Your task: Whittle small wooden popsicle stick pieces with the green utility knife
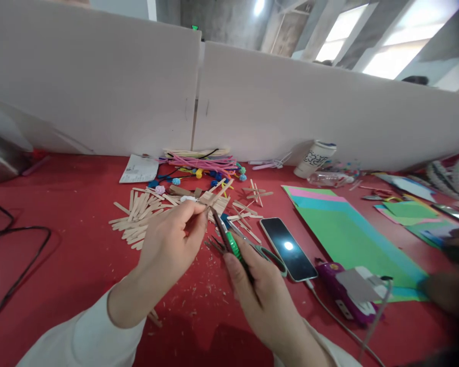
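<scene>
Wooden stick point(219, 192): in the air above the red table point(69, 219), its near end at the left hand's grip and its far end pointing away over the clutter.
Left hand point(172, 234): thumb and forefinger pinched together on the stick, with no gap that shows.
Right hand point(262, 290): fingers wrapped closely around the green handle of a knife point(234, 247).
Meeting point: the knife's front end is at the stick, beside the left fingertips; whether the edge touches the wood, I cannot tell.
Weight of stick: probably next to nothing, so a light pinch should carry it.
Stiffness of stick: likely firm along its length but thin, and apt to split or snap under sideways force.
Surface of stick: looks dry and matt, so slipping seems a small worry; turning in the pinch a greater one.
Best hold on stick: flat faces between thumb and forefinger, close to the worked spot yet clear of the blade.
Best hold on knife: the ridged green handle, well back from its front end.
</scene>
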A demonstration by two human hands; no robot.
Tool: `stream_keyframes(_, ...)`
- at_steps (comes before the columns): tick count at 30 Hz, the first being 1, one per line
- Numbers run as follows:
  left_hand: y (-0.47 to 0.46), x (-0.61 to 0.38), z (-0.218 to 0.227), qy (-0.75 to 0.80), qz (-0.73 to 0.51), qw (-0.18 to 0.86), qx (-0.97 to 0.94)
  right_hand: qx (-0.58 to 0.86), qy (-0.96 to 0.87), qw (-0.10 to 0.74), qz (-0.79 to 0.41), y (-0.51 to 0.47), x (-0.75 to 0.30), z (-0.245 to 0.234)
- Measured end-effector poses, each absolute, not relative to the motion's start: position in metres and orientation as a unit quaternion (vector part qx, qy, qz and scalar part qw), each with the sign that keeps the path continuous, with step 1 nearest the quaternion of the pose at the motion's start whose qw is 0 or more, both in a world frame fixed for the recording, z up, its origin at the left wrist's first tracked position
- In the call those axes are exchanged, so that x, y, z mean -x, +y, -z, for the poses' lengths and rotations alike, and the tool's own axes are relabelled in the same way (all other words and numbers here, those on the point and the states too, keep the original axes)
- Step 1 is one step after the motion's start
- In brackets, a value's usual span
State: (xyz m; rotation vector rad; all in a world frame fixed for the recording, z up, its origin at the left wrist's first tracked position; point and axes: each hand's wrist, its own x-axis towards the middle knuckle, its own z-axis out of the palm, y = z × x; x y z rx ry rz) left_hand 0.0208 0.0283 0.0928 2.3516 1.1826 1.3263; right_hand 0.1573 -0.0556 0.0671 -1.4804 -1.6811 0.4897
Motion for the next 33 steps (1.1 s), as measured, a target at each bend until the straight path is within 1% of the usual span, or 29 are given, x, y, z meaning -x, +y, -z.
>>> stream_keyframes(3,0.029,-0.021,-0.093,0.414,-0.436,0.130,-0.789,0.587,-0.707,0.393,-0.039,-0.054,-0.157,-0.061)
stream_keyframes(5,0.031,-0.020,-0.092,0.423,-0.429,0.135,-0.787,0.592,-0.714,0.371,0.041,-0.053,-0.156,-0.058)
stream_keyframes(7,0.032,-0.020,-0.090,0.428,-0.424,0.130,-0.787,0.603,-0.713,0.344,0.098,-0.053,-0.156,-0.058)
stream_keyframes(10,0.033,-0.020,-0.089,0.432,-0.410,0.115,-0.795,0.622,-0.709,0.300,0.145,-0.055,-0.156,-0.061)
stream_keyframes(13,0.033,-0.019,-0.091,0.439,-0.390,0.109,-0.802,0.637,-0.704,0.268,0.163,-0.057,-0.158,-0.064)
stream_keyframes(18,0.032,-0.016,-0.095,0.442,-0.377,0.132,-0.803,0.629,-0.713,0.273,0.147,-0.058,-0.161,-0.064)
stream_keyframes(21,0.032,-0.011,-0.093,0.460,-0.350,0.156,-0.801,0.619,-0.726,0.262,0.142,-0.057,-0.160,-0.064)
stream_keyframes(24,0.030,-0.005,-0.087,0.475,-0.331,0.179,-0.796,0.610,-0.741,0.233,0.154,-0.057,-0.160,-0.062)
stream_keyframes(28,0.025,0.005,-0.072,0.470,-0.304,0.244,-0.792,0.594,-0.761,0.193,0.176,-0.059,-0.163,-0.054)
stream_keyframes(30,0.023,0.008,-0.063,0.473,-0.297,0.271,-0.784,0.586,-0.772,0.180,0.169,-0.059,-0.165,-0.049)
stream_keyframes(33,0.023,0.011,-0.053,0.488,-0.304,0.290,-0.765,0.580,-0.783,0.183,0.130,-0.060,-0.169,-0.042)
